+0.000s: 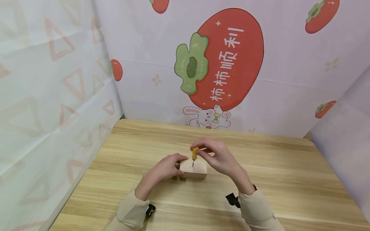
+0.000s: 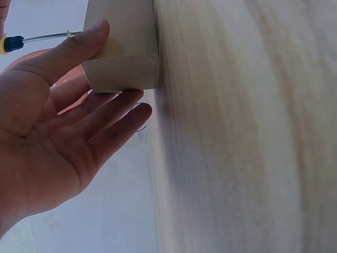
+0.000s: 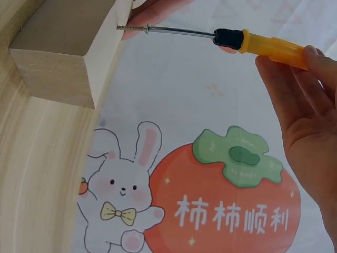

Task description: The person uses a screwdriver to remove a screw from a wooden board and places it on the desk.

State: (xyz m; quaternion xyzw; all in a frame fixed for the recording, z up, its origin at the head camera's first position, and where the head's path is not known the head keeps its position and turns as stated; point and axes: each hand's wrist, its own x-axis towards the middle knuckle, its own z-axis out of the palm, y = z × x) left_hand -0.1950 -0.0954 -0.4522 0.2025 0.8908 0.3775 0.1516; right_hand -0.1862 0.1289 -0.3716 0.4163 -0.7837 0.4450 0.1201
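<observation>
A pale wooden block (image 1: pixel 193 170) lies on the wood-grain table. My left hand (image 1: pixel 166 166) grips its left end, thumb on the near side and fingers on the far side. In the left wrist view the thumb (image 2: pixel 79 50) presses along one face of the block (image 2: pixel 124 74). My right hand (image 1: pixel 219 157) pinches the yellow handle of a screwdriver (image 1: pixel 195 154), held upright over the block. The right wrist view shows the screwdriver (image 3: pixel 268 46) with its shaft tip at the head of a screw (image 3: pixel 134 28), whose point meets the block's top face.
The wood-grain table (image 1: pixel 277 173) spreads around both hands. Behind it hangs a white backdrop (image 1: pixel 144 93) printed with a red persimmon and a rabbit. A patterned sheet (image 1: pixel 52 106) borders the left side. Dark wrist cameras (image 1: pixel 233 200) sit by the sleeves.
</observation>
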